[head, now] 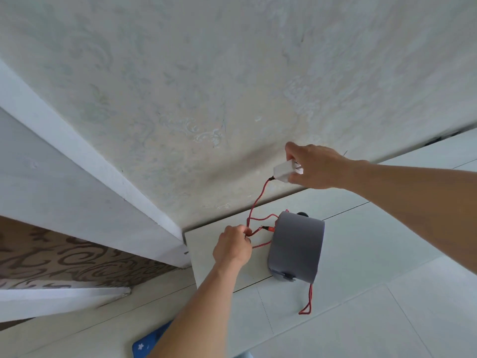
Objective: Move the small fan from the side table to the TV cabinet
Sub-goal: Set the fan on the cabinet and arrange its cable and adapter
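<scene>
The small grey fan (296, 250) stands on a pale cabinet top (361, 241) close to the wall. A red cord (258, 200) runs from the fan's back up to a white plug adapter (284, 171). My right hand (313, 166) grips that adapter just in front of the wall. My left hand (233, 245) pinches a bunch of the red cord left of the fan. Another loop of red cord (307, 304) hangs below the fan's front.
A patterned wall (206, 86) rises right behind the cabinet. A white door frame (85, 161) runs diagonally at left, with a brown patterned surface (64, 257) below it. A blue star-printed object (148, 343) lies at the bottom edge.
</scene>
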The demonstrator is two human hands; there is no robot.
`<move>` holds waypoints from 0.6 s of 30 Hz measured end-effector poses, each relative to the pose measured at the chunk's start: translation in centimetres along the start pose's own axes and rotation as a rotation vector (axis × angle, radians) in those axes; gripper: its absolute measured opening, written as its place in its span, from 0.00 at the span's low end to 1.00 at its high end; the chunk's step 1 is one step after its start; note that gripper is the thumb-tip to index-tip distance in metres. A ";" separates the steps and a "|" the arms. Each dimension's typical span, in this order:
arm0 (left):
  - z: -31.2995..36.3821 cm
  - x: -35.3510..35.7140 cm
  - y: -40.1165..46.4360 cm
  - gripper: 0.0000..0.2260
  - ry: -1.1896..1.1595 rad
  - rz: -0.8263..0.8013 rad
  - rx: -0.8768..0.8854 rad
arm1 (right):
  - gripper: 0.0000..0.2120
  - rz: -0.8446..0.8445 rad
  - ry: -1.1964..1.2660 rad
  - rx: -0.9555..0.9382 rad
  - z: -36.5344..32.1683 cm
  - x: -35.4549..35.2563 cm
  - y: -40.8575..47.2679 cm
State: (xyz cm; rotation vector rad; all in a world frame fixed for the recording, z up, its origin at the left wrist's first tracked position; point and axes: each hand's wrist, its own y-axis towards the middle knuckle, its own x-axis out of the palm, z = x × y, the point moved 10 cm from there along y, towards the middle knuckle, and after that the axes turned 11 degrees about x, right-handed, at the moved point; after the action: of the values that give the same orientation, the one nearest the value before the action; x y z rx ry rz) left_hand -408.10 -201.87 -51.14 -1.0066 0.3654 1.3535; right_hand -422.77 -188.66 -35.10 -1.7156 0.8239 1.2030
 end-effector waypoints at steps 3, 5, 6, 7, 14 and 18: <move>1.0 -0.2 -0.2 0.22 0.124 -0.139 0.003 | 0.15 0.160 0.092 0.023 1.7 -4.1 -1.9; 1.6 -0.8 -0.4 0.25 0.132 -0.169 -0.014 | 0.15 0.230 0.143 0.053 2.8 -6.2 -3.1; 2.1 -1.6 -0.5 0.24 0.103 -0.135 -0.021 | 0.15 0.250 0.156 0.060 3.1 -6.9 -3.6; 2.7 -2.7 -0.6 0.21 0.056 -0.063 -0.029 | 0.15 0.261 0.162 0.060 3.4 -7.5 -4.0; 7.8 -10.2 -0.2 0.19 -0.214 0.202 -0.006 | 0.15 0.398 0.263 -0.040 2.7 -11.4 -7.1; 7.6 -10.4 0.0 0.20 -0.169 0.131 -0.047 | 0.15 0.445 0.328 -0.084 2.2 -13.4 -8.2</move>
State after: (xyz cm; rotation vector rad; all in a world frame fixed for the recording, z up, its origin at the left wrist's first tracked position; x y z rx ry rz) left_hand -412.97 -202.60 -39.25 -0.9118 0.2776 1.5604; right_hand -420.77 -182.74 -20.53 -1.8869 1.4295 1.2694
